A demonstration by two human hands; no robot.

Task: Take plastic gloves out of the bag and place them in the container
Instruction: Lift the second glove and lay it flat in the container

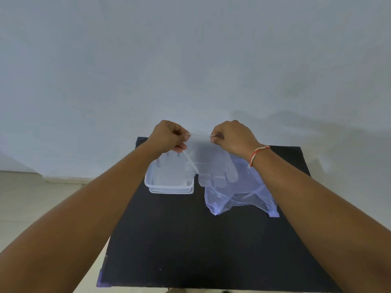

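Left hand and right hand, each pinched shut on cuff of clear plastic glove, stretched between. Glove hanging above black table; clear container at 7 o'clock beneath, plastic bag at 5 o'clock.

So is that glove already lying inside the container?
No, both hands hold the plastic glove stretched in the air above the table.
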